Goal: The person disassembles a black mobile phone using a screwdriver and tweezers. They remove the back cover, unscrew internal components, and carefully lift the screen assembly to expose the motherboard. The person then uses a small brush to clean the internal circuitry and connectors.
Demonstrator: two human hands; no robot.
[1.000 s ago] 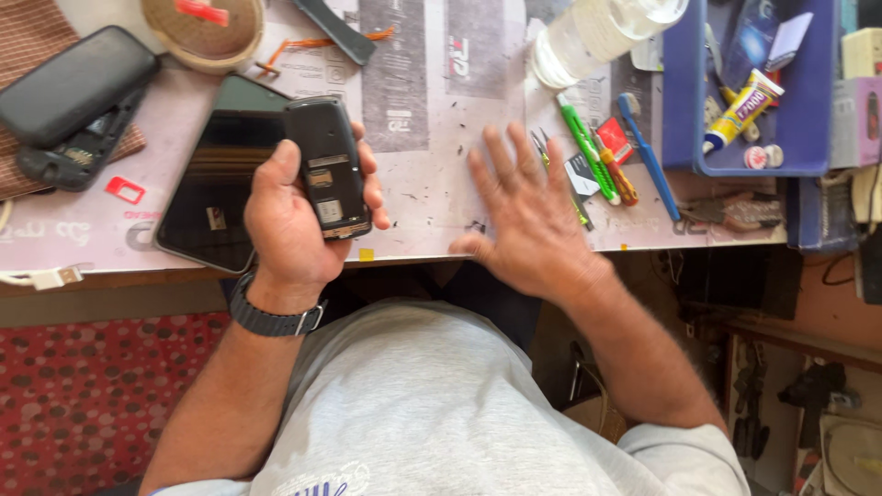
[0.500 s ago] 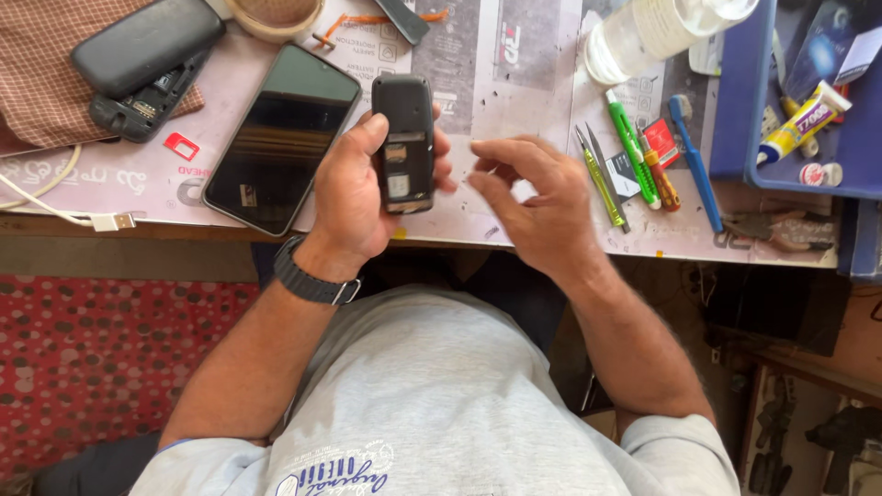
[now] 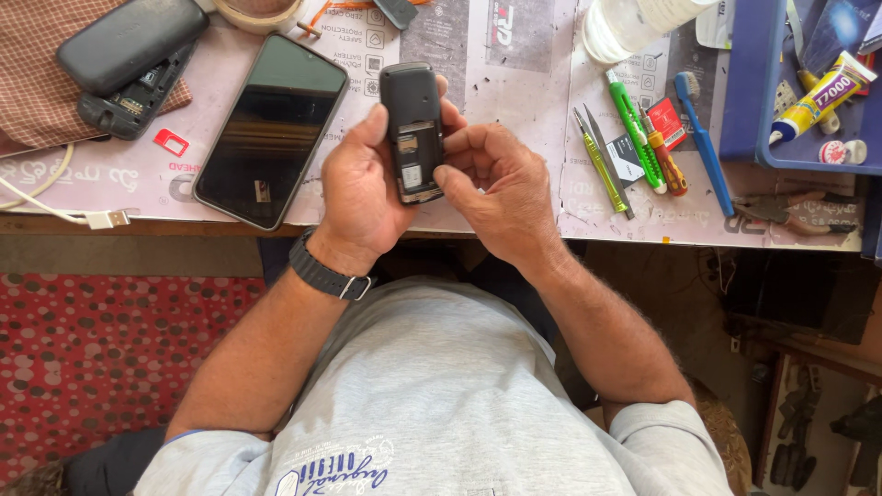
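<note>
A: What's the small phone [image 3: 412, 131] look like?

B: Dark grey, narrow, upright. Back cover's off, so the battery bay shows w/ metal bits and a pale label in it. It's held just above the near edge of the table [image 3: 514, 55], about mid-way along.

A: Left hand [image 3: 360, 188]?

B: Wrapped round the phone's left side and back. Thumb lies along the left edge, fingers curled behind, tips showing past the right edge near the top. Firm grip. Black watch [image 3: 326, 270] on that wrist.

A: Right hand [image 3: 501, 188]?

B: Fingers bent in and narrow. Thumb tip presses the phone's lower right edge, by the open bay. Can't tell if it pinches anything small.

A: Around it?

B: Big black smartphone [image 3: 271, 129] lying flat just left. Green screwdriver [image 3: 634, 133] and blue toothbrush [image 3: 703, 138] toward the right edge.
</note>
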